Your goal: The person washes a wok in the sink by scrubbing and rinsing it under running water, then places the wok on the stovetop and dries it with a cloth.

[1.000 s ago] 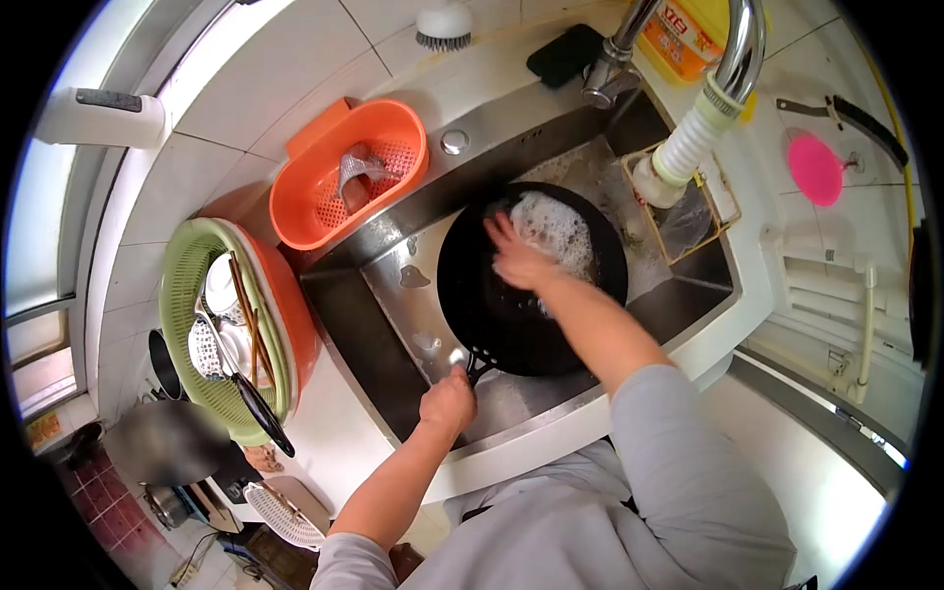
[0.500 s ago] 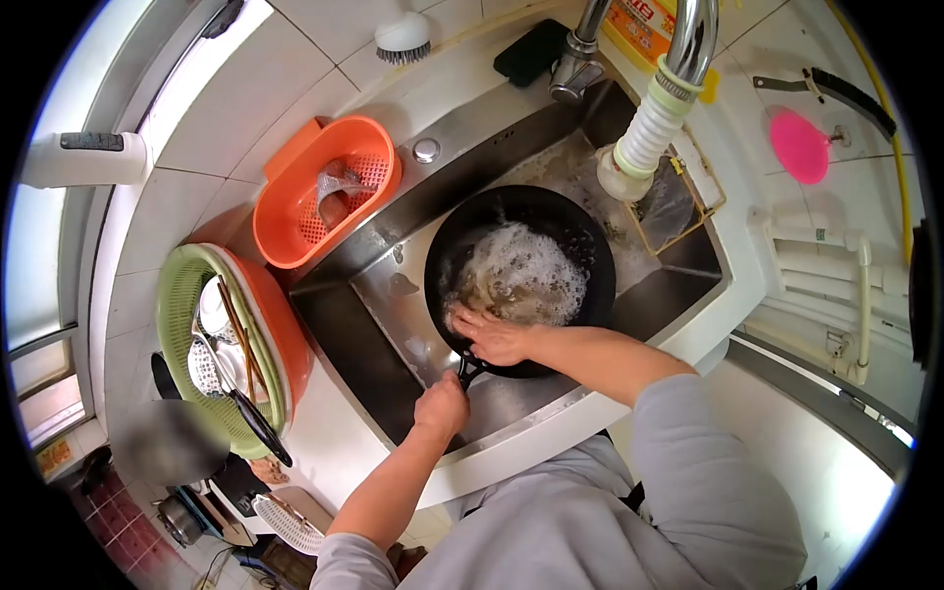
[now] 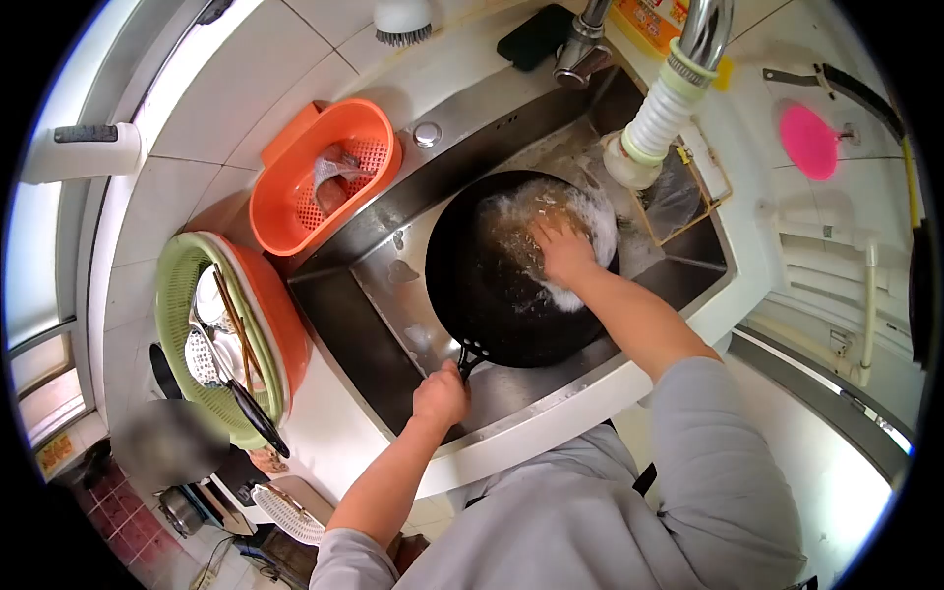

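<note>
A black wok (image 3: 472,285) sits in the metal sink (image 3: 364,364), with foamy, brownish water (image 3: 521,221) pooled on its far right side. My left hand (image 3: 442,396) is wrapped round the wok's handle at the near left edge. My right hand (image 3: 564,250) is down in the foamy water inside the wok, its fingers spread and partly covered by water. No object shows under its fingers. The ribbed faucet hose (image 3: 657,120) hangs over the sink to the right of the wok.
An orange strainer basket (image 3: 280,202) sits on the sink's left rim. Beyond it stands a green basket (image 3: 177,324) with dishes and chopsticks. A wire rack (image 3: 723,192) is at the sink's right. A scrub brush (image 3: 403,18) and dark green pad (image 3: 532,37) lie at the back.
My right hand has swept from the wok's far left to near its handle, then across to the right side. The foamy water has shifted rightward. My left hand has kept hold of the handle.
</note>
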`<state>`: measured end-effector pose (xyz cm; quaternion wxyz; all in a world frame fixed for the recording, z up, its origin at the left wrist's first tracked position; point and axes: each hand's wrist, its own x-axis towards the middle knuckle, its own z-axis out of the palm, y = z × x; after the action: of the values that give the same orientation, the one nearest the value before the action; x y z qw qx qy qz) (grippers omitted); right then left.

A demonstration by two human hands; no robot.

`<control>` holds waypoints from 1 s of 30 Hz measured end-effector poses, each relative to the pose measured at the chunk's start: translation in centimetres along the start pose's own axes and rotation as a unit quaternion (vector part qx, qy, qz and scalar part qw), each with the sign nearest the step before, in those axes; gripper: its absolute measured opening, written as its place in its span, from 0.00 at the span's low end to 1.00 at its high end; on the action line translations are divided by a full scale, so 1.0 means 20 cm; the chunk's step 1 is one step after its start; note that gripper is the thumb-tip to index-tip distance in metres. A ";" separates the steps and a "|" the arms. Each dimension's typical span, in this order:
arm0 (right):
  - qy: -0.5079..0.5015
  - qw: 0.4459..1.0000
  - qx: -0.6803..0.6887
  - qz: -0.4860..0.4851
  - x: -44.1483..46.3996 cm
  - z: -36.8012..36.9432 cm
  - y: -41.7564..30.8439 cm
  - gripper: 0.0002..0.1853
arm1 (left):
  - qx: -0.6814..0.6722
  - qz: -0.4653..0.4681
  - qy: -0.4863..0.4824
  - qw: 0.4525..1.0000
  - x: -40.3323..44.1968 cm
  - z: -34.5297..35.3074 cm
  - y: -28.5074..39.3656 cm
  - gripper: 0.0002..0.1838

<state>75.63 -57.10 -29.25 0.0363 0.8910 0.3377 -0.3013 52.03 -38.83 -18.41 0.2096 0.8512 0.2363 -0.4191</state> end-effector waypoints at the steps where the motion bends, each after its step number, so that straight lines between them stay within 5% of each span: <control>1: -0.033 0.999 -0.015 -0.009 -0.08 -0.01 0.01 0.34 | 0.000 0.012 0.009 1.000 0.00 0.01 -0.01 0.16; 2: -0.066 0.997 -0.030 -0.017 -0.16 -0.01 0.01 0.34 | -0.001 0.024 0.018 1.000 0.00 0.02 -0.03 0.17; 4: -0.064 0.981 -0.164 -0.081 -0.17 0.31 0.06 0.37 | -0.164 0.032 -0.117 0.979 0.07 0.02 -0.12 0.16; 6: -0.128 0.988 0.005 -0.082 -0.23 0.32 -0.05 0.37 | -0.361 0.040 -0.225 0.904 0.15 0.03 -0.21 0.13; 7: -0.192 0.976 0.077 -0.070 -0.36 0.03 -0.19 0.35 | -0.398 0.047 -0.235 0.886 0.13 0.00 -0.21 0.12; 8: -0.217 0.965 0.122 -0.079 -0.31 0.24 -0.23 0.32 | -0.433 0.055 -0.246 0.865 0.11 -0.04 -0.20 0.11; 10: -0.263 0.946 0.136 -0.129 -0.38 0.07 -0.42 0.29 | -0.469 0.073 -0.252 0.843 0.09 -0.07 -0.21 0.09; 18: -0.152 0.913 0.327 -0.189 -0.50 -0.11 -0.55 0.29 | -0.318 0.119 -0.147 0.929 -0.13 -0.21 -0.20 0.08; 21: -0.112 0.911 0.348 -0.188 -0.50 -0.09 -0.55 0.28 | -0.325 0.062 -0.071 0.941 -0.28 -0.23 -0.08 0.06; 30: -0.079 0.901 0.381 -0.190 -0.55 -0.15 -0.59 0.27 | -0.014 -0.002 0.127 0.992 -0.62 -0.35 0.13 0.16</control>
<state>63.32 -53.50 -19.05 -0.3376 0.7287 0.3563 -0.4777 51.12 -39.76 -3.94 0.1887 0.8940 0.2686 -0.3049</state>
